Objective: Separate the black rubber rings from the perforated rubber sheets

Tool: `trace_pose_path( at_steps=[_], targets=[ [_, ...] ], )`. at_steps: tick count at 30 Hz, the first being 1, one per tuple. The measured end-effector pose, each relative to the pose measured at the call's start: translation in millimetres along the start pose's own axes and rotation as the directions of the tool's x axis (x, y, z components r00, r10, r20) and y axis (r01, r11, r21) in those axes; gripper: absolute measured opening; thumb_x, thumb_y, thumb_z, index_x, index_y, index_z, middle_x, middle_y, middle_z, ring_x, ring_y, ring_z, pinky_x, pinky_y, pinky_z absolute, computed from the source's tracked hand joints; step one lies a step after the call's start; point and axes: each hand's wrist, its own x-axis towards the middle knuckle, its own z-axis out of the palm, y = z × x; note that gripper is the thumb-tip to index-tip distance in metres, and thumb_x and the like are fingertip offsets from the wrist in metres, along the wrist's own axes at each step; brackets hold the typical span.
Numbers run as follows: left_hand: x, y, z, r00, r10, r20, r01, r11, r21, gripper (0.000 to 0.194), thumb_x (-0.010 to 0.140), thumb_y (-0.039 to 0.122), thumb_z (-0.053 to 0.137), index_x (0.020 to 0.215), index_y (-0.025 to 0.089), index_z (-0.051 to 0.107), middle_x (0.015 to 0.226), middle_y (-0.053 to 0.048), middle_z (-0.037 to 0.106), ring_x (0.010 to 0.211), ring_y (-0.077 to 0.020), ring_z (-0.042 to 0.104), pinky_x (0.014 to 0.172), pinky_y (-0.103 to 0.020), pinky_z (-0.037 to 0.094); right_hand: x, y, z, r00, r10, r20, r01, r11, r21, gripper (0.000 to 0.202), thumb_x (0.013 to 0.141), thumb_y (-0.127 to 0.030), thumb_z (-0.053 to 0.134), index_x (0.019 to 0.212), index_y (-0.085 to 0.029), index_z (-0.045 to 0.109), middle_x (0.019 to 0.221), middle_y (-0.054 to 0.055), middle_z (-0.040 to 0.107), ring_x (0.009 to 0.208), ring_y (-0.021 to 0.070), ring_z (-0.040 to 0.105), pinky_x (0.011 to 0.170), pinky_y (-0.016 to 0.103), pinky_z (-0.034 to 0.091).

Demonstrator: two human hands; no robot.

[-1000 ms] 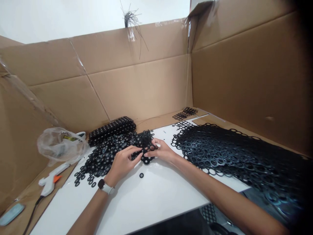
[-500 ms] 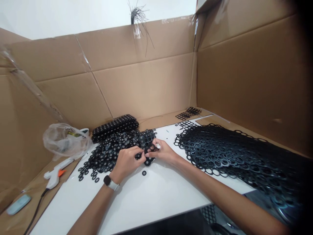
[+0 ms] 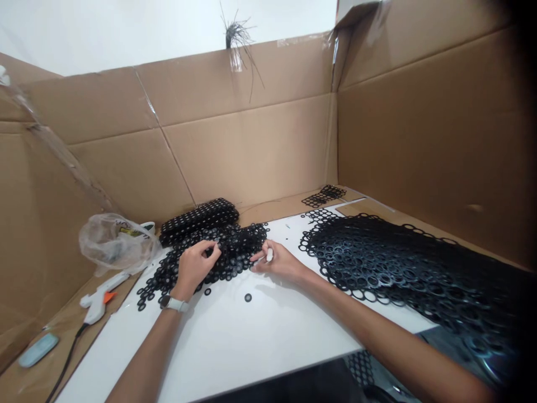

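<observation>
My left hand point(image 3: 196, 267) is over the pile of small black rings point(image 3: 168, 268), thumb and index finger pinched; what is between the tips is too small to make out. My right hand point(image 3: 279, 260) rests at the pile's right edge, its fingers curled round a small white object point(image 3: 269, 254). Beside its fingertips lie black linked rings. One loose black ring point(image 3: 248, 298) lies on the white board point(image 3: 251, 341) in front of the hands.
A large sheet of joined black rings point(image 3: 377, 257) spreads over the right side. A rolled black mesh point(image 3: 201, 218) lies behind the pile. At left are a plastic bag point(image 3: 113, 243), a white glue gun point(image 3: 97, 302) and a light blue case point(image 3: 38, 350). Cardboard walls point(image 3: 251, 151) surround the board.
My left hand has moved left and slightly up, away from my right hand. My right hand has barely moved and still holds the white object. The black rings between the hands have shifted.
</observation>
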Motion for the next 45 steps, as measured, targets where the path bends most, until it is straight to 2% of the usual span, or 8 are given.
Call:
trace_pose_path(
  at_steps=[10,17,23,29,32,35,41,45],
  targets=[
    [-12.2,43.3,13.4,0.993,0.078,0.090,-0.074,0.996,-0.047,0.016,0.097,0.029,0.066,0.087,0.025,0.078,0.089,0.004,0.078,0.065,-0.0126,0.062,0.065,-0.028,0.041,-5.9,-3.7,10.9,0.995,0.009,0.102,-0.016,0.997,0.071,0.071,0.064,-0.043,0.102,0.100,-0.023,0.044,0.108,0.004,0.070,0.076,0.0146,0.070,0.061,0.024,0.052],
    [-12.0,42.4,14.4,0.998,0.062,0.024,-0.060,0.995,-0.083,0.014,0.095,0.027,0.067,0.084,0.024,0.076,0.085,0.004,0.076,0.060,-0.0109,0.055,0.064,-0.027,0.041,-4.8,-3.2,9.4,0.996,-0.061,0.069,0.065,0.996,-0.057,0.056,0.075,-0.047,0.093,0.095,-0.023,0.046,0.083,-0.003,0.061,0.064,0.0114,0.058,0.053,0.021,0.040],
    [-11.7,46.9,12.1,0.998,0.056,0.020,-0.054,0.993,-0.110,0.014,0.095,0.027,0.067,0.086,0.024,0.077,0.085,0.005,0.075,0.058,-0.0100,0.052,0.064,-0.027,0.040,-3.1,-2.0,8.7,0.991,-0.136,0.005,0.136,0.980,-0.142,0.039,0.082,-0.034,0.081,0.092,-0.022,0.045,0.076,-0.005,0.053,0.061,0.0094,0.047,0.054,0.021,0.033],
    [-12.2,44.3,15.4,0.990,0.083,0.111,-0.058,0.975,-0.213,0.019,0.099,0.030,0.062,0.088,0.022,0.077,0.086,0.002,0.075,0.061,-0.0115,0.054,0.066,-0.027,0.043,-0.7,0.2,7.1,0.981,-0.195,-0.005,0.192,0.969,-0.153,0.045,0.076,-0.033,0.085,0.090,-0.022,0.045,0.079,-0.005,0.051,0.068,0.0105,0.049,0.061,0.022,0.038],
    [-10.9,39.9,16.0,0.991,0.017,0.133,0.015,0.972,-0.235,0.021,0.098,0.033,0.062,0.088,0.023,0.078,0.086,0.001,0.077,0.060,-0.0124,0.054,0.064,-0.028,0.043,0.6,-0.7,5.9,0.980,-0.201,-0.008,0.198,0.970,-0.144,0.045,0.075,-0.031,0.085,0.088,-0.021,0.043,0.081,-0.005,0.052,0.068,0.0101,0.049,0.062,0.022,0.037],
    [-8.9,35.0,15.1,0.992,-0.059,0.115,0.083,0.973,-0.217,0.022,0.097,0.037,0.064,0.089,0.023,0.079,0.086,0.002,0.078,0.059,-0.0130,0.055,0.063,-0.028,0.043,1.9,-2.3,6.8,0.980,-0.198,0.008,0.198,0.978,-0.067,0.045,0.077,-0.032,0.083,0.090,-0.022,0.041,0.080,-0.006,0.051,0.066,0.0092,0.047,0.061,0.022,0.036],
    [-7.8,32.2,17.5,0.993,-0.066,0.100,0.082,0.983,-0.162,0.025,0.097,0.041,0.064,0.091,0.025,0.080,0.086,0.001,0.079,0.059,-0.0139,0.057,0.063,-0.028,0.043,4.4,-5.1,11.4,0.971,-0.238,-0.021,0.237,0.971,-0.041,0.042,0.075,-0.029,0.080,0.089,-0.022,0.040,0.079,-0.005,0.050,0.067,0.0093,0.044,0.062,0.023,0.036],
    [-1.1,9.0,10.0,0.992,-0.129,-0.010,0.126,0.982,-0.142,0.025,0.098,0.041,0.063,0.093,0.023,0.080,0.094,0.000,0.082,0.066,-0.0161,0.065,0.068,-0.027,0.048,1.0,-10.1,8.0,0.967,-0.251,-0.050,0.248,0.967,-0.048,0.041,0.071,-0.025,0.078,0.088,-0.022,0.040,0.084,-0.003,0.055,0.072,0.0112,0.050,0.064,0.023,0.040]
  ],
)
